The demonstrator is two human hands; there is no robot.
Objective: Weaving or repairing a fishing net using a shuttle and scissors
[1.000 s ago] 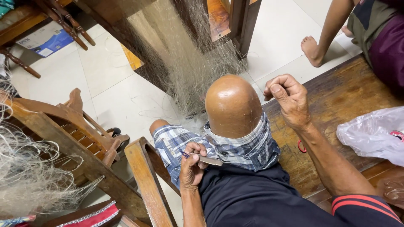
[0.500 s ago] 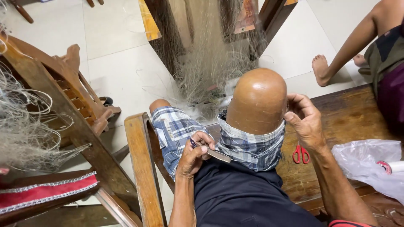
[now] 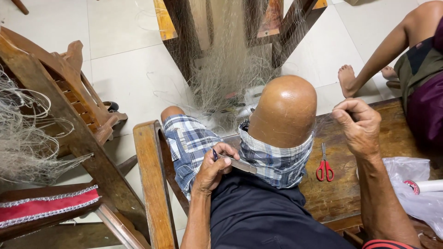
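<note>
I sit on a wooden bench (image 3: 341,193) with my right knee (image 3: 284,110) raised, in plaid shorts. My left hand (image 3: 214,168) rests on my left thigh and grips a thin flat netting needle (image 3: 237,163). My right hand (image 3: 357,124) is raised beside the knee, fingers pinched on a fine strand of fishing net. The pale net (image 3: 226,69) hangs from a wooden frame ahead and drapes down toward my legs.
Red-handled scissors (image 3: 324,167) lie on the bench by my right forearm. A clear plastic bag (image 3: 413,189) sits at the right edge. Another person's legs (image 3: 392,50) are at upper right. A wooden chair (image 3: 69,115) with bundled net (image 3: 23,133) stands left.
The view has shifted rightward, so the chair takes up more of the left side. My right hand has moved from above the knee to its right side, still pinching. The left hand keeps the needle.
</note>
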